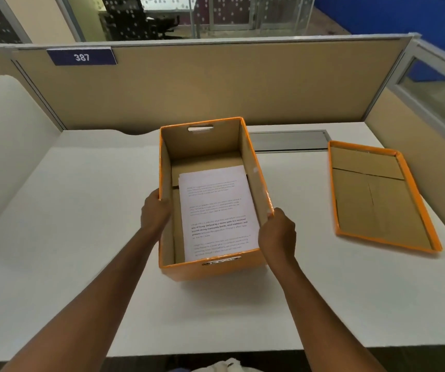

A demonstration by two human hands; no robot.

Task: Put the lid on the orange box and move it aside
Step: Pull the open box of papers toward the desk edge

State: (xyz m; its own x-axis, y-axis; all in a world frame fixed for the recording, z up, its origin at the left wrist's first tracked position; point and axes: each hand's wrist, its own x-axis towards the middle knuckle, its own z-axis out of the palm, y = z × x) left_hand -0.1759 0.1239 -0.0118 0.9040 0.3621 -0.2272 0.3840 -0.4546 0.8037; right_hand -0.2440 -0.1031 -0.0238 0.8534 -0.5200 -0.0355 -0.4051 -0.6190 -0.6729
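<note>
At frame centre, left hand (154,210) and right hand (277,232) clasped the open orange box (216,269) by its sides, fingers steadying it; lid (377,194) lay inside-up at right.

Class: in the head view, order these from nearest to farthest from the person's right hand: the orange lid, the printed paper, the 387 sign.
From the right hand:
1. Printed paper, just left, inside the orange box.
2. Orange lid, to the right on the desk, inside up.
3. 387 sign, far left on the partition.
</note>
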